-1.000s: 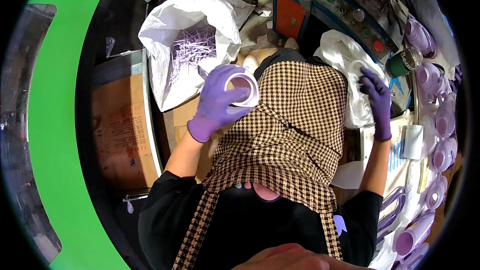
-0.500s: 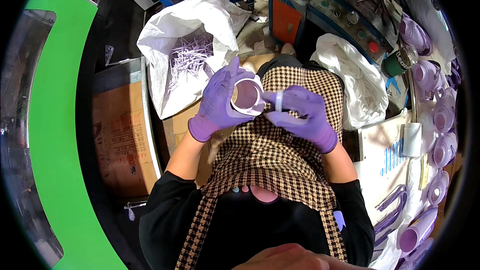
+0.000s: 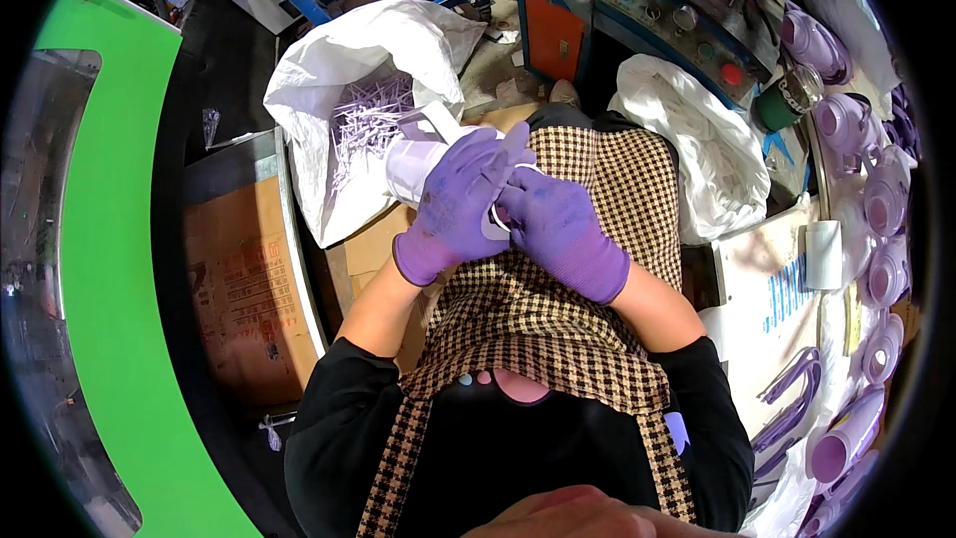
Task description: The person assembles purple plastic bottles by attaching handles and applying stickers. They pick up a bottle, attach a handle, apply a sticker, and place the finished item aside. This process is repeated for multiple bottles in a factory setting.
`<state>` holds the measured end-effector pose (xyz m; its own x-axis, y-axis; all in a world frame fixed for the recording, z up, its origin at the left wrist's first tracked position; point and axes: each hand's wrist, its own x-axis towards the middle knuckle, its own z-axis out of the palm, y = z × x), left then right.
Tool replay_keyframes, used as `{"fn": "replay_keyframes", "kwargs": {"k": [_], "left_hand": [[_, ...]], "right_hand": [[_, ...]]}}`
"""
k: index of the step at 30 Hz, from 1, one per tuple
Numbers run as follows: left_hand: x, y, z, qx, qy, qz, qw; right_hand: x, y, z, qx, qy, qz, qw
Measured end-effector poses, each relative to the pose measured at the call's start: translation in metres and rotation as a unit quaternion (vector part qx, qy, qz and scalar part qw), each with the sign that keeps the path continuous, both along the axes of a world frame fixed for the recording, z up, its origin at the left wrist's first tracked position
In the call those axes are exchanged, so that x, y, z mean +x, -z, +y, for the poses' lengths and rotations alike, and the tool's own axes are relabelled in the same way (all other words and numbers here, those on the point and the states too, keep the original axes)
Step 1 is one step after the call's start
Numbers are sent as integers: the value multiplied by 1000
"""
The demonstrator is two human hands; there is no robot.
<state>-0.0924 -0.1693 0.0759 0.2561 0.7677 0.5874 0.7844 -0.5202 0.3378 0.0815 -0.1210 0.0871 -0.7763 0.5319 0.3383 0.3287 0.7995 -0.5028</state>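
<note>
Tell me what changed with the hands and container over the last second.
The right hand has moved left from the white bag on the right to the mouth of the lilac container; the white ring it brought is hard to make out there. The left hand keeps holding the container, now turned so its side shows. The white sack of lilac sticks stayed put.

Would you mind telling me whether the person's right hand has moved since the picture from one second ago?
Yes: the right hand has moved left, from the right-hand white bag's edge to beside the left hand.
</note>
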Motion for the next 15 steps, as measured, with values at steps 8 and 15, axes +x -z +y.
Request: {"fn": "replay_keyframes", "kwargs": {"k": [8,15], "left_hand": [[14,0,-2,-13,30,54,998],[34,-11,-28,102,87,281,950]], "right_hand": [[32,14,3,-98,-130,40,986],[134,29,-18,-93,-38,305,947]]}}
